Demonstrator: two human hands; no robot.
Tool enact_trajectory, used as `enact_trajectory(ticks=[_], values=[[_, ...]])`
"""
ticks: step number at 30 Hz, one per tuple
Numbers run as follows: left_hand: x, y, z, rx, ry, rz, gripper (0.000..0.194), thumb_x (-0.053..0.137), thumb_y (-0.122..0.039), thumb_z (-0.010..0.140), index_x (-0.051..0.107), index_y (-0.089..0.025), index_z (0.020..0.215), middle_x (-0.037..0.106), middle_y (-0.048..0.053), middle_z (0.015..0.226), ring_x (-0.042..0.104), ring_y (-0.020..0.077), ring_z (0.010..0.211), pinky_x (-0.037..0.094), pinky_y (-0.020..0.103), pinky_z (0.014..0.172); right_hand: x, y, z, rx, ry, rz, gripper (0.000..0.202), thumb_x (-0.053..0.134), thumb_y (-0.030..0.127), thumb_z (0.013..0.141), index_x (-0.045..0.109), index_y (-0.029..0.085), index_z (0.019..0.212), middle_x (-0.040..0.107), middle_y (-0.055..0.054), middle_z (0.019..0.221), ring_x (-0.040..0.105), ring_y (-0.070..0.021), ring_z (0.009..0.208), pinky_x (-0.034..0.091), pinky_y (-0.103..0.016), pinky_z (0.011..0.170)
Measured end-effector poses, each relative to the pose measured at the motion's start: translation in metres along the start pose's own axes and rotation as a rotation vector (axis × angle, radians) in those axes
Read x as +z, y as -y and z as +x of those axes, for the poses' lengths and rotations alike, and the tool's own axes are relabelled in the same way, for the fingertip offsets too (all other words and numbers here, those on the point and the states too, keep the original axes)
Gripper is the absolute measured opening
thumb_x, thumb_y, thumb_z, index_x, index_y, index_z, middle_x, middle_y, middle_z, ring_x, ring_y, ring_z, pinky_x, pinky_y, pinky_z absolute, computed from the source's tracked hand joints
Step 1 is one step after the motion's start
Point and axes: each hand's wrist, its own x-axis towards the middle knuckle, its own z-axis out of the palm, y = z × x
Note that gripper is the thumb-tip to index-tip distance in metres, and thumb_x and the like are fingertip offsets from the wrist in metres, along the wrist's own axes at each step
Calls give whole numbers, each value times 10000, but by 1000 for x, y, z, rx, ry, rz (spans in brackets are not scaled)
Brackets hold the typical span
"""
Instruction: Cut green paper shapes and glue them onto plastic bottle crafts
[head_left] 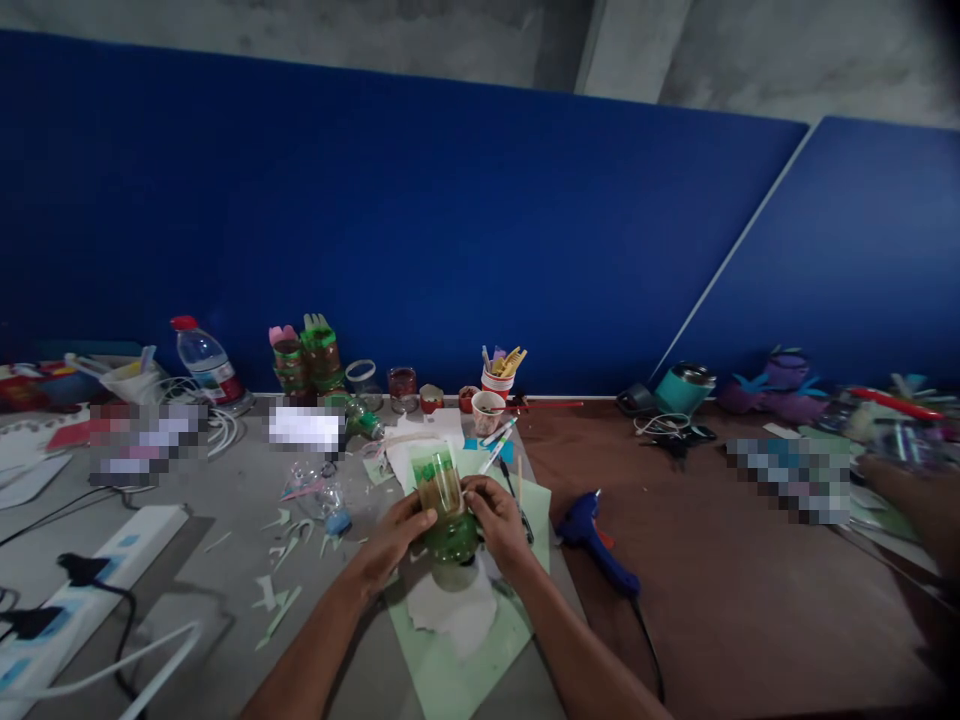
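Observation:
A green and brown painted plastic bottle piece [444, 505] is held between my two hands over the table. My left hand [401, 530] grips its left side, thumb on the front. On the right side, my right hand [495, 510] has its fingers pinched at the piece's upper edge. Beneath lies a torn white paper [454, 610] on a light green sheet [427, 670]. A blue glue gun [600, 545] rests to the right of my right hand. Behind my hands are markers [496, 445] and a spotted paper cup [487, 408].
At left lie a white power strip [90, 590] with black plugs and paper scraps [277, 610]. Painted bottle pieces [319, 355], a red-capped bottle [206, 360] and a teal cup [684, 388] stand along the blue partition. Another person's hand [900, 490] is at far right.

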Motion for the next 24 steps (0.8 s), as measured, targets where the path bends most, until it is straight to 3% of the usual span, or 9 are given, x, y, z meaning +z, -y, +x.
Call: enact_trajectory(ticks=[6, 10, 15, 17, 20, 24], values=[[-2, -1, 3, 77, -80, 18, 378, 724, -368, 661, 670, -168, 976, 719, 92, 964, 647, 262, 926, 493, 338, 824, 4, -5, -4, 93, -10, 122, 114, 677, 307, 713, 621, 208, 700, 624, -27, 851, 567, -169, 808, 427, -297, 772], [0, -1, 5, 153, -254, 161, 377, 745, -354, 621, 603, -182, 924, 696, 80, 890, 645, 250, 831, 500, 335, 735, 0, -8, -4, 103, -23, 246, 137, 710, 323, 693, 624, 216, 682, 617, -42, 1049, 569, -201, 969, 411, -332, 869], [1, 5, 6, 175, -369, 333, 500, 750, -371, 602, 498, -188, 993, 678, 59, 839, 648, 263, 784, 498, 355, 682, -1, -7, -6, 118, 97, 276, 147, 735, 333, 694, 655, 210, 699, 555, -61, 1235, 530, -235, 1089, 383, -351, 920], [2, 6, 5, 207, -363, 414, 544, 751, -396, 591, 494, -177, 1017, 668, 56, 834, 641, 262, 789, 493, 363, 690, 3, -7, -7, 127, 151, 264, 152, 740, 332, 698, 661, 202, 689, 568, -61, 1188, 550, -212, 1011, 405, -323, 856], [3, 4, 4, 251, -342, 458, 489, 700, -429, 636, 528, -170, 1013, 654, 54, 834, 623, 244, 784, 482, 353, 684, 6, -7, -9, 171, 161, 297, 167, 754, 330, 684, 655, 197, 665, 605, -39, 947, 549, -157, 796, 413, -268, 703], [-1, -1, 5, 216, -329, 318, 325, 585, -488, 733, 606, -183, 845, 632, 31, 742, 597, 204, 721, 468, 319, 647, 3, -4, -7, 278, 131, 474, 172, 775, 295, 656, 636, 195, 662, 579, 4, 771, 510, -119, 669, 396, -230, 616]])
